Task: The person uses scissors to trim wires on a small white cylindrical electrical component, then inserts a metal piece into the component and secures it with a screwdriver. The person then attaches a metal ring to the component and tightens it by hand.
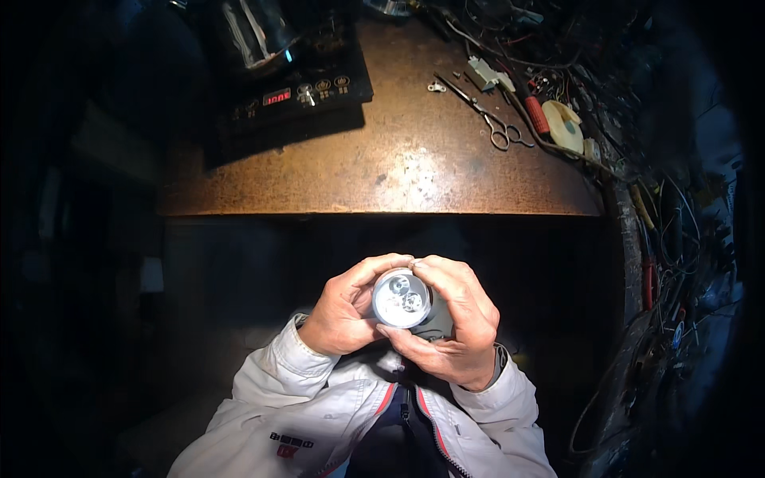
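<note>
Between my two hands sits a round lamp head (pixel 401 299), with three reflector cups behind its clear front, facing up. My left hand (pixel 344 307) curls around its left side, the thumb along the lower rim. Around the right side wraps my right hand (pixel 456 320), fingertips at the top edge and thumb at the bottom. The hands meet at the top of the rim. Both hold the lamp close to my jacket, in front of the table edge. The lamp's underside is hidden.
On the wooden table (pixel 319 175) lie scissors (pixel 488 119) and a red-handled tool (pixel 535 115) beside a cream round piece (pixel 564 127). A black induction cooktop (pixel 335 99) with a lit display stands at the back left. Tangled wires (pixel 677 215) crowd the right side.
</note>
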Demonstrator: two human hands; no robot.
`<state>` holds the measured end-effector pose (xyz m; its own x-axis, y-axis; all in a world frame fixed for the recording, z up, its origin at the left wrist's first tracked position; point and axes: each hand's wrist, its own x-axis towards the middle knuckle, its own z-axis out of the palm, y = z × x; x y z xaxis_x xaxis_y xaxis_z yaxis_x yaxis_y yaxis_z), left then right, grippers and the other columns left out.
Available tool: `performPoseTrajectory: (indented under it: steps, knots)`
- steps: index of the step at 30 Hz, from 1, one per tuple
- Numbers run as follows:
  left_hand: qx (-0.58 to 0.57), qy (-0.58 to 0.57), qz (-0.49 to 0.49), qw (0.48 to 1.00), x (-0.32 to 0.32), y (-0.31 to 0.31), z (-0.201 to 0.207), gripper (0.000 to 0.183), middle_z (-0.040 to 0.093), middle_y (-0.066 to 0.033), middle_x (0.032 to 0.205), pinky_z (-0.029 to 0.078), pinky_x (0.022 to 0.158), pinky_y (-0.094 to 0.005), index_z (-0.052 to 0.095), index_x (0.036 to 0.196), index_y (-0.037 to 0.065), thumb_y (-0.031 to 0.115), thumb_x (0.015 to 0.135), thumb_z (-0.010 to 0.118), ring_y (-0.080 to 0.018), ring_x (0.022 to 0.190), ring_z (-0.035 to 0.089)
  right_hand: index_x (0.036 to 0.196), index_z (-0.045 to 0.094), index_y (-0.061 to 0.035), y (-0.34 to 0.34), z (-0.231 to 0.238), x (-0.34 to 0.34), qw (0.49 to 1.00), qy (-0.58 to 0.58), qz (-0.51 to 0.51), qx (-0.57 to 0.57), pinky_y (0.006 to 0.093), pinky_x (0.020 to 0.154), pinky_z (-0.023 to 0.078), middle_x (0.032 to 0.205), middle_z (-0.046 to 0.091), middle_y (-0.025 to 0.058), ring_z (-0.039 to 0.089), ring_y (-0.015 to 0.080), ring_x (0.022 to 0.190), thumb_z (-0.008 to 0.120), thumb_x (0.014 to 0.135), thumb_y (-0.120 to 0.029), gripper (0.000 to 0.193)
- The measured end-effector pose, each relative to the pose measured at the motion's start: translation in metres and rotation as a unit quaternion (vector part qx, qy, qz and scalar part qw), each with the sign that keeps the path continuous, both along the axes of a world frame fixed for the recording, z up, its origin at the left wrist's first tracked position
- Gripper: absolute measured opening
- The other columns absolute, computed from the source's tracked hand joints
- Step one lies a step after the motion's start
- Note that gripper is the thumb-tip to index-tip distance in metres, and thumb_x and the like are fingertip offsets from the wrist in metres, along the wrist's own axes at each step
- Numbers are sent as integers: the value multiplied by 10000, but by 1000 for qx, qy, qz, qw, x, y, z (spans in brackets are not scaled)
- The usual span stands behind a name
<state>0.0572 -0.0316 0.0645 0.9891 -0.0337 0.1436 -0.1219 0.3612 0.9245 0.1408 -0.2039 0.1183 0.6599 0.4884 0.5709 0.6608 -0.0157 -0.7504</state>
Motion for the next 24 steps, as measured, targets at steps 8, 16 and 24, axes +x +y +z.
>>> performPoseTrajectory:
  steps: [8,16,24]
  knots:
    - [-87,167,-32,982,-42,-27,-77,799,593,-138,1503,527,1141,-386,477,1561,-15,-113,844,818,-219,1382,598,1300,662,39,-34,-76,-59,985,145,-57,-70,415,979,599,1256,713,230,737,353,1136,948,694,-42,676]
    - [-105,193,-64,974,-37,-27,-98,809,603,-113,1501,529,1136,-361,486,1565,10,-96,845,838,-200,1379,600,1322,646,52,-34,-91,-62,984,124,-82,-97,406,999,594,1267,704,238,730,338,1153,962,684,-44,719]
    - [-127,204,-71,968,-33,-27,-99,802,596,-108,1502,522,1147,-365,488,1565,14,-102,851,836,-201,1383,594,1327,649,46,-34,-94,-57,984,125,-86,-97,410,988,594,1258,707,236,731,341,1145,980,683,-63,733]
